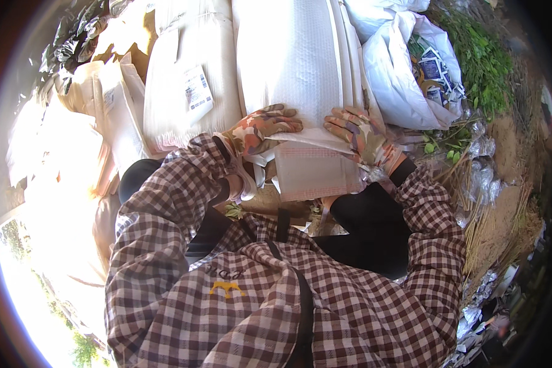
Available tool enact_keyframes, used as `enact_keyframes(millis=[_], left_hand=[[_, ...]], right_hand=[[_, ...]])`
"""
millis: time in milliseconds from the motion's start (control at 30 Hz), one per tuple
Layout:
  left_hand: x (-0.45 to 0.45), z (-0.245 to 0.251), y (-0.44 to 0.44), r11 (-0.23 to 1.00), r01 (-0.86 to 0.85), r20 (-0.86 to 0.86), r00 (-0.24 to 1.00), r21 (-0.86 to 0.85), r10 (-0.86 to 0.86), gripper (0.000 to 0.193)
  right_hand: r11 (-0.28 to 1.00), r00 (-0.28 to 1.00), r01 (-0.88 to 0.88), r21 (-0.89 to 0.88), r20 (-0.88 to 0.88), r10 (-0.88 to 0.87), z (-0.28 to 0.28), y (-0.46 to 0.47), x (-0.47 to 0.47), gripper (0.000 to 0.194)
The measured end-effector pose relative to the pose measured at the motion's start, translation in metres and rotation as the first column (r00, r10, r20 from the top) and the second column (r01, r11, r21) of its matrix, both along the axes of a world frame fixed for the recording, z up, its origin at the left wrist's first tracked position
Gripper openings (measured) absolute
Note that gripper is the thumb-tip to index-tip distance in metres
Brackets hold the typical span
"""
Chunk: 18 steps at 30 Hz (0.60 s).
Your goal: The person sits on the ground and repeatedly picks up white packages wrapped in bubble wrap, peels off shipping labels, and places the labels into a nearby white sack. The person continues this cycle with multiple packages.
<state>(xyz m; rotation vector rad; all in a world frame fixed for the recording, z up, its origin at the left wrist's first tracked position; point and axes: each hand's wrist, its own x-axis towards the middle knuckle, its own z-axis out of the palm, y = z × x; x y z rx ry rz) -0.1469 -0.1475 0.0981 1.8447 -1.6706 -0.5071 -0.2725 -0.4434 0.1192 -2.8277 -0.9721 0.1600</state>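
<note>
In front of me lies a thick stack of white padded sheets or mailers [290,69], long and bulging. My left hand [262,129], in a camouflage-patterned glove, rests palm down on its near left edge, fingers pointing right. My right hand [361,133], gloved alike, lies on the near right edge with fingers spread. Between the hands the near edge of the top layer is folded or lifted a little. Below it a flat translucent packet with red print [319,172] hangs toward my lap. Whether either hand pinches the layer is hard to tell.
Another bundle of white mailers with a printed label [198,94] lies left, beside more stacked envelopes [117,101]. At the right, an open white sack [395,73] holds blue-and-white packets [434,69]. Cut green leaves [485,64], dry stalks and crumpled clear plastic [480,179] lie farther right.
</note>
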Motion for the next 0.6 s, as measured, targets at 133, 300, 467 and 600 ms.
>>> enact_keyframes(millis=[133,300,467,600], left_hand=[[-0.006,0.003,-0.009,0.896,-0.443,-0.247,0.87,-0.016,0.426,0.031],[-0.007,-0.029,-0.031,0.522,-0.844,-0.1,0.513,0.125,0.853,0.028],[-0.007,-0.051,-0.045,0.266,-0.961,0.052,0.27,0.073,0.962,0.033],[0.005,-0.041,-0.041,0.299,-0.92,0.175,0.26,-0.253,0.95,0.037]], right_hand=[[0.555,0.726,0.684,0.474,-0.516,-0.455,-0.035,0.018,0.009,0.046],[0.169,0.516,0.796,0.581,-0.505,-0.692,-0.088,0.039,0.039,0.055],[0.028,0.109,0.98,0.195,-0.42,-0.901,-0.09,0.058,0.048,0.063],[-0.022,0.153,0.841,0.54,-0.277,-0.949,-0.068,0.063,0.048,0.044]])
